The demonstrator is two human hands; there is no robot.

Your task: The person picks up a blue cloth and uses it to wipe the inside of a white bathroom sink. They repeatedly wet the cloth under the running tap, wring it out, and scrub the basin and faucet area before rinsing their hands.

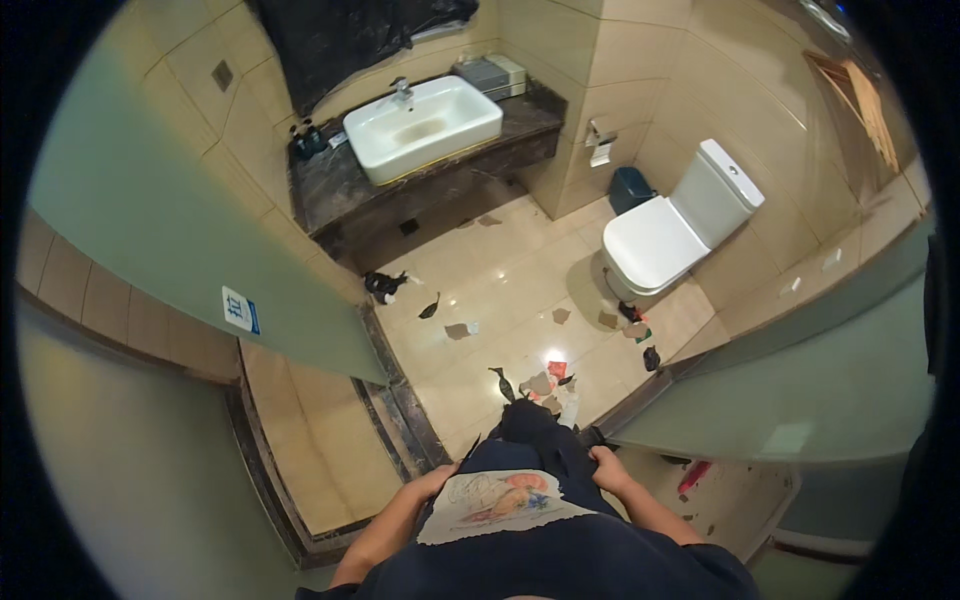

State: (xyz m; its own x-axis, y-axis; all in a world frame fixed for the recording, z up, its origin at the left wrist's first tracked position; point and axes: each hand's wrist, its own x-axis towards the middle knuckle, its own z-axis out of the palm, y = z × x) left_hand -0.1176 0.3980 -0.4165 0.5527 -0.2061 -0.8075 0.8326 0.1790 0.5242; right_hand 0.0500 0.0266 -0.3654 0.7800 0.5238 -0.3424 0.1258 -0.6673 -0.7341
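Observation:
My left hand (437, 481) is low by my left thigh, its fingers curled against the dark clothing. A thin dark strip (474, 446) shows just beyond its fingertips. At my other side, my right hand (606, 468) is closed, with its thumb side up, next to the dark trousers (545, 440). What either hand holds, if anything, is hidden. On the tiled floor ahead of my feet lie torn brown cardboard pieces (537, 385), a red wrapper (557, 369) and a black plastic scrap (503, 384).
A white toilet (655, 245) stands at the right, with a dark bin (630, 190) beside it. At the back, a white basin (423, 128) sits on a dark stone counter (335, 195). Frosted glass panels (190, 220) flank the doorway. A black bag (383, 285) lies on the floor.

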